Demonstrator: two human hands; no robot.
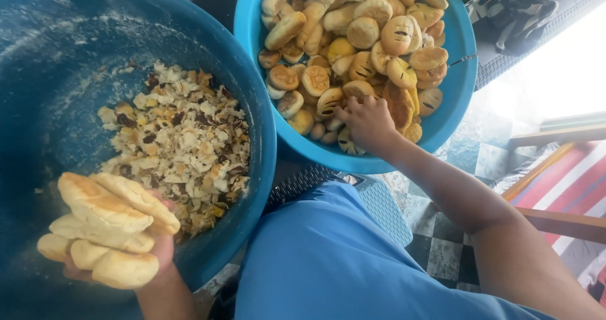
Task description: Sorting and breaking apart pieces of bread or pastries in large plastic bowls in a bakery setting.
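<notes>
My left hand [158,247] holds a stack of several pale baked buns [104,228] over the near edge of a large dark blue tub [38,86]. Inside that tub lies a heap of torn bun pieces [183,140], white, yellow and brown. My right hand [366,123] reaches into a lighter blue basin [454,42] piled with whole round buns [366,23], some scorched on top. Its fingers rest on the buns at the basin's near side; whether they grip one is unclear.
My lap in blue cloth [334,257] fills the bottom centre. A checkered tile floor [454,244] lies to the right, with a wooden frame and striped red fabric [562,187] at the far right. Dark sandals [517,11] sit at the upper right.
</notes>
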